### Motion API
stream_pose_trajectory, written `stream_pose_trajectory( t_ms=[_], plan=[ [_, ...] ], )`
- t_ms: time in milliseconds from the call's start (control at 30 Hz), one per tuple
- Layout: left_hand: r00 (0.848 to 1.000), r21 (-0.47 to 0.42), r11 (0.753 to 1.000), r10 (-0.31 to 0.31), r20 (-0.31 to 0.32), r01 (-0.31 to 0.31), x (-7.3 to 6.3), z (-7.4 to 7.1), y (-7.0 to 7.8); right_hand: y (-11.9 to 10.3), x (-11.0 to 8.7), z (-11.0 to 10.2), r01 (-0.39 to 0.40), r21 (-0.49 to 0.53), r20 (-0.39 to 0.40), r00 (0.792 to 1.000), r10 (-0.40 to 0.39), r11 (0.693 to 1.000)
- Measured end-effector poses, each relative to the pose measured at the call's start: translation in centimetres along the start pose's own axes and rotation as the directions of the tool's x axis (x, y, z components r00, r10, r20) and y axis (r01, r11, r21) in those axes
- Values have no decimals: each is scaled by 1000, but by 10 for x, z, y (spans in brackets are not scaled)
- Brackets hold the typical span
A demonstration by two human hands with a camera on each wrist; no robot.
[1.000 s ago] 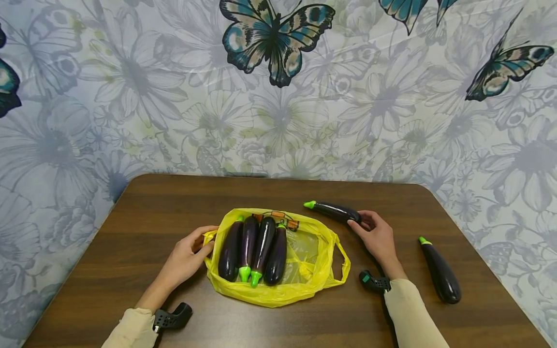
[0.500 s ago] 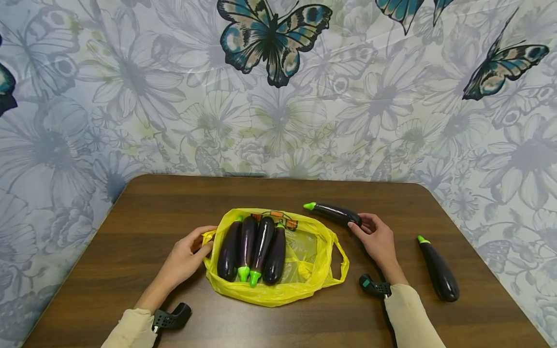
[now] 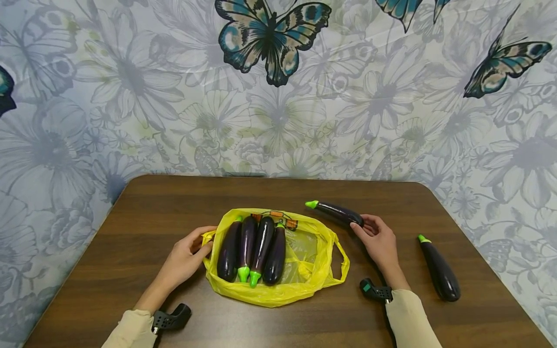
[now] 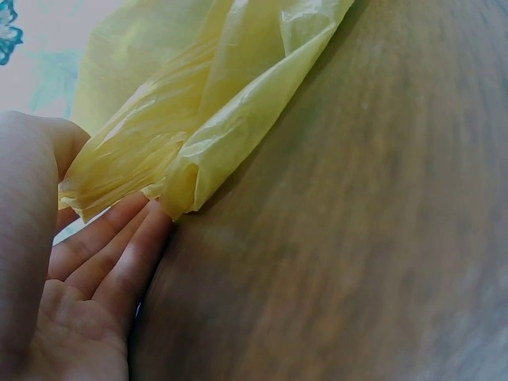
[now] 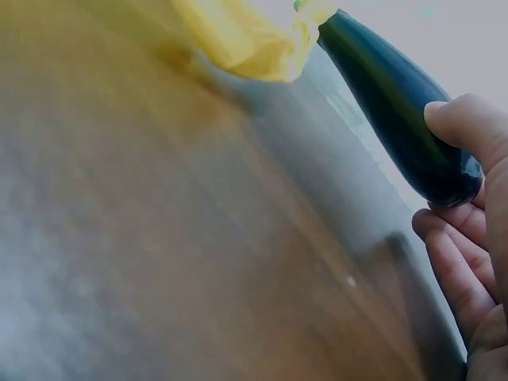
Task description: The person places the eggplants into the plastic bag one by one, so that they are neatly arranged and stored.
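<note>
A yellow plastic bag [image 3: 319, 282] lies with its mouth spread wide on the wooden table. Several dark purple eggplants [image 3: 263, 244] with green stems lie side by side in its left half. My left hand [image 3: 188, 256] pinches the bag's left handle, which shows as gathered yellow film [image 4: 135, 151] between thumb and fingers in the left wrist view. My right hand [image 3: 379, 241] grips another eggplant [image 3: 337, 211] by its blunt end, behind the bag's right side, its green stem pointing left. The right wrist view shows the thumb along this eggplant [image 5: 397, 103] and the fingers beneath.
One more eggplant [image 3: 439, 270] lies on the table [image 3: 330, 324] to the right of my right forearm. The bag's right handle loop [image 3: 344, 263] stands out toward my right wrist. A butterfly-and-flower patterned backdrop [image 3: 278, 121] rises behind the table's far edge.
My right hand and the eggplant it holds have shifted very slightly to the right. The left hand and the bag stay as they were.
</note>
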State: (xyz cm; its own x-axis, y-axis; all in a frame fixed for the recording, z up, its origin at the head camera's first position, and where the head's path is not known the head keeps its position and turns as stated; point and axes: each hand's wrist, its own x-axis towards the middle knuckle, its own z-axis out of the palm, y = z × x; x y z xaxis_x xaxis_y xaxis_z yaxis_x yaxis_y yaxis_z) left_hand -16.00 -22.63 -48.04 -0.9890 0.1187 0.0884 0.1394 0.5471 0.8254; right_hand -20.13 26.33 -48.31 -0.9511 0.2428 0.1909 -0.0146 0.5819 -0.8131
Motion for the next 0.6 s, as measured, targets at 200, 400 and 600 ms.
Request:
stream_pose_trajectory(
  t_ms=[200,400,600],
  plan=[
    [1000,-1,1000,0,-2,0,-1,-1,0,-2,-3,-1,-14,36,-6,1000,14,999],
    [1000,-5,1000,0,5,0,-1,-1,2,-5,-7,-1,-22,113,-40,999,26,993],
    [1000,-1,1000,5,2,-5,-1,-2,3,-6,-9,-3,-34,150,-69,997,45,988]
  ],
)
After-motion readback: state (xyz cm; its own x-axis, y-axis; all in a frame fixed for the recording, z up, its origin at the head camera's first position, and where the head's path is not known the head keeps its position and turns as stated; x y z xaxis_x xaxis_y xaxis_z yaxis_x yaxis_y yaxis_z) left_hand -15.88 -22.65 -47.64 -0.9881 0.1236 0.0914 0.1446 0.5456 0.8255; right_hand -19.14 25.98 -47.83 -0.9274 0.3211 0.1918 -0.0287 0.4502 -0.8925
